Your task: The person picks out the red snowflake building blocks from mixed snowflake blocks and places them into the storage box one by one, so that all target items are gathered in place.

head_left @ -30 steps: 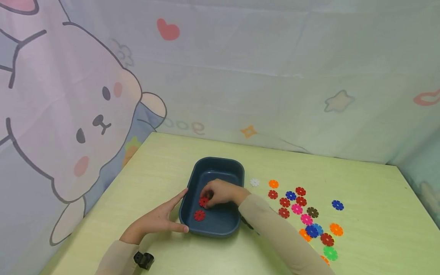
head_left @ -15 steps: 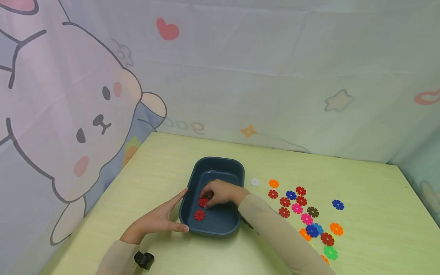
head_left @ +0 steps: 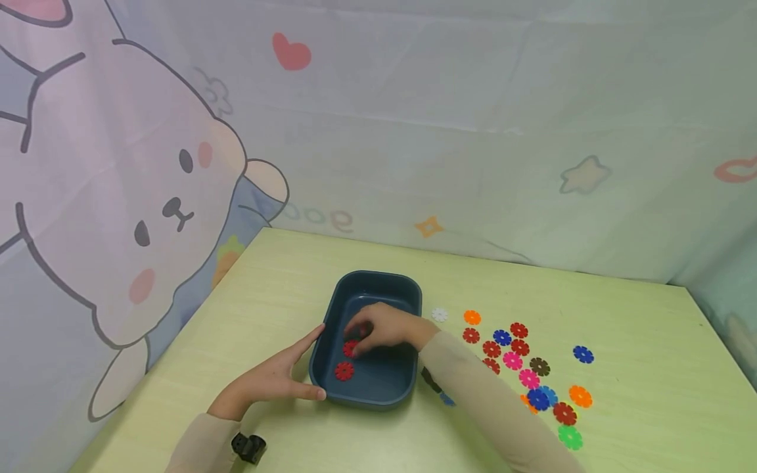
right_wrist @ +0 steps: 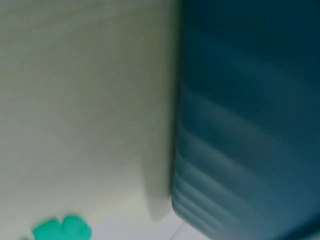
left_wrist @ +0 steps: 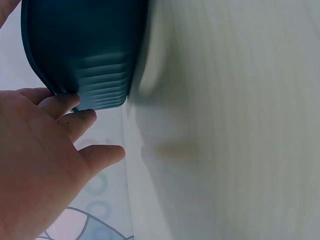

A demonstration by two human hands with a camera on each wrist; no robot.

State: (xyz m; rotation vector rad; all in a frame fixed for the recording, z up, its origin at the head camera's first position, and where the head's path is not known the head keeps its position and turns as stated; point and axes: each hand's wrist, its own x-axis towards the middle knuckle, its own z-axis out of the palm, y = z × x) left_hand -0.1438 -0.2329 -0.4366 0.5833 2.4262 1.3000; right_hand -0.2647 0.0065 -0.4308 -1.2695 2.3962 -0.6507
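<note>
A dark blue rectangular bin stands on the table in the head view. On its floor lie two red notched plastic discs: one red disc in full sight, the other red disc partly covered by the right thumb. Inside the bin, the right hand hovers over that second disc, thumb and fingers apart. A dark red patch shows in the gap between them; I cannot tell what it is. The left hand, thumb and fingers spread, touches the bin's left side. In the left wrist view, fingertips meet the bin's wall.
Right of the bin lie several loose notched discs, among them a white disc, an orange disc, a brown disc, a blue disc and a green disc. A printed cloth hangs behind the table.
The right hand has shifted slightly up and to the right, away from the red disc beneath it. The left hand stays at the bin's side.
</note>
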